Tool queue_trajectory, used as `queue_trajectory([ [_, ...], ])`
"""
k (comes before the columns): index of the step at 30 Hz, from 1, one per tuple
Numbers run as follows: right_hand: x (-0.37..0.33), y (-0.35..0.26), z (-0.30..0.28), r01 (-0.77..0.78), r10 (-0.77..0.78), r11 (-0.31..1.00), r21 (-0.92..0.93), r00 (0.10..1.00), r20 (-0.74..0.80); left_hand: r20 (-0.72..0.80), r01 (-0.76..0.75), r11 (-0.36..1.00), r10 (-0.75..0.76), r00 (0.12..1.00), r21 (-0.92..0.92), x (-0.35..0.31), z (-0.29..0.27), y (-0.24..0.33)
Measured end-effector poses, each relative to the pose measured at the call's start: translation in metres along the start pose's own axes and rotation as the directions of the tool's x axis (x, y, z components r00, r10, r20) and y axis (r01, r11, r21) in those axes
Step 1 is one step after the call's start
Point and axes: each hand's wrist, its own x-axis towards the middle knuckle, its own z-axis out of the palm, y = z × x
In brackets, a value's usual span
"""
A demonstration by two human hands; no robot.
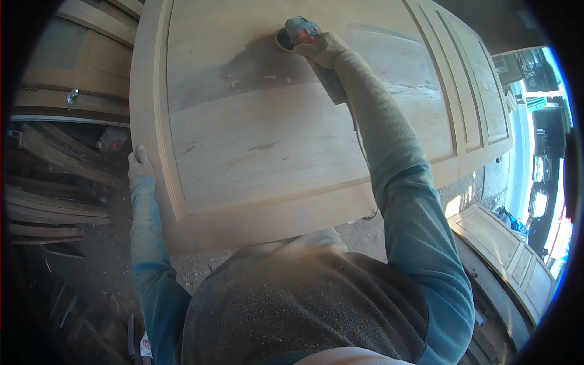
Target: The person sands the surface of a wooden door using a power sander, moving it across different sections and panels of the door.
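Note:
A large panelled wooden door [286, 131] lies in front of me, its surface pale and dusty with a darker patch near the top middle. My right hand [328, 50] is wrapped round an angle grinder [303, 30] in grey and red. Its round disc [284, 40] is at the edge of the dark patch; contact with the wood is hard to make out. From the grinder's rear a cord [360, 137] runs down along my forearm. At the door's left edge my left hand [140, 165] grips the rim, with some of its fingers hidden.
Stacked wooden boards [61, 158] and another door with a metal knob [73, 96] stand at the left. A second panelled door [508, 249] leans at the lower right. Debris litters the floor [103, 261]. Bright daylight enters at the far right.

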Motion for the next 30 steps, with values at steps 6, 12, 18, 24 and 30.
queue_trajectory([
  [6,0.029,0.133,-0.092,-0.212,0.221,0.974,0.077,0.968,-0.122,-0.046,0.083,0.99,-0.078,0.996,0.111,0.006,0.007,0.006],
  [12,0.029,0.181,-0.14,-0.279,0.288,0.957,0.081,0.949,-0.131,-0.11,0.081,0.984,-0.064,0.992,0.156,0.016,0.016,-0.006],
  [18,0.047,0.113,-0.088,-0.086,0.084,0.994,-0.064,0.996,-0.032,-0.083,-0.002,0.998,0.008,0.996,0.067,0.021,0.014,-0.035],
  [24,0.038,0.172,-0.131,-0.166,0.174,0.981,0.105,0.982,-0.076,-0.107,0.031,0.992,-0.018,0.994,0.123,0.021,0.017,-0.017],
  [30,0.033,0.194,-0.13,-0.135,0.145,0.987,0.09,0.983,-0.112,-0.095,0.017,0.997,-0.01,0.995,0.072,0.022,0.018,-0.012],
])
